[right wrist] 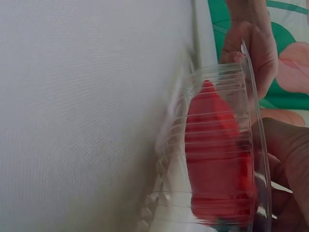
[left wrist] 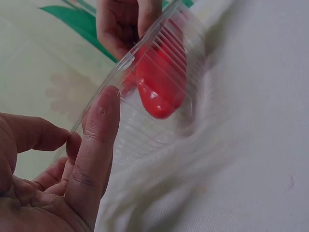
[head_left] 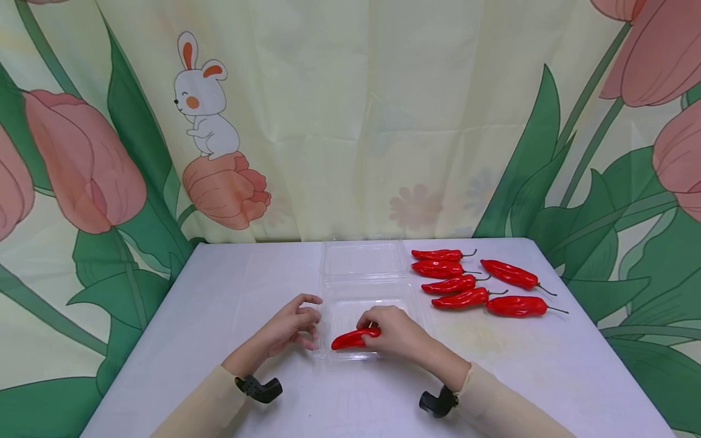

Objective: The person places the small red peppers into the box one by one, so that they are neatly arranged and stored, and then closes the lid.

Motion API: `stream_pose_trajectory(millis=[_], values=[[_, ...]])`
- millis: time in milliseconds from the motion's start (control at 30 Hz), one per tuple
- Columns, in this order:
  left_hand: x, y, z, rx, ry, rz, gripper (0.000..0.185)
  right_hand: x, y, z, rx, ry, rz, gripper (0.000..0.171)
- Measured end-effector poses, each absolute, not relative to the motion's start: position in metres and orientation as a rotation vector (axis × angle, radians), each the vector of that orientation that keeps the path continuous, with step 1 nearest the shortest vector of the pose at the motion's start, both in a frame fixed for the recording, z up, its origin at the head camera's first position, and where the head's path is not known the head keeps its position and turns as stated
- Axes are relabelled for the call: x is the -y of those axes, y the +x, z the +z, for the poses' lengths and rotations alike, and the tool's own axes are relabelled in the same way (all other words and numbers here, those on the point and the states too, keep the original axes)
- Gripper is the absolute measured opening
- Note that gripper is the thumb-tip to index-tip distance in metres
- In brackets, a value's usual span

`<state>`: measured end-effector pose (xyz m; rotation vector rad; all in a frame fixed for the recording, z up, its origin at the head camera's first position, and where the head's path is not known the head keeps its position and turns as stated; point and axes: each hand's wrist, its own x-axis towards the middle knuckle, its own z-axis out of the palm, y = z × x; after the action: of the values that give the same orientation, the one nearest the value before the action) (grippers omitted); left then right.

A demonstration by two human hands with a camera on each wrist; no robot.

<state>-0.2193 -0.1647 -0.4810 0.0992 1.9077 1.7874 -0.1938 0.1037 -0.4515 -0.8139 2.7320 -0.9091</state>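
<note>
Six peppers [head_left: 475, 281] lie loose on the table [head_left: 230, 292] at two o'clock of the clear box [head_left: 364, 286], whose open lid lies flat at twelve. The right hand [head_left: 397, 331] pinches a red pepper [head_left: 353, 339] inside the box's near edge. At nine o'clock, the left hand [head_left: 290, 328] touches the box rim with loosely curled fingers [left wrist: 99, 140], holding nothing
</note>
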Motion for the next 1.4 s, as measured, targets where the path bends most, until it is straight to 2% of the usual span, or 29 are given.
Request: stream_pose_trajectory(millis=[600,1400], values=[[0.163,-0.218,-0.482,-1.929,0.115,1.784,0.044,-0.103,-0.194,-0.462,-2.68,-0.826,-0.977,0.015],[0.164,-0.22,-0.485,-1.911,0.125,1.793,0.046,-0.116,-0.198,-0.452,-2.744,-0.749,-0.958,0.02]])
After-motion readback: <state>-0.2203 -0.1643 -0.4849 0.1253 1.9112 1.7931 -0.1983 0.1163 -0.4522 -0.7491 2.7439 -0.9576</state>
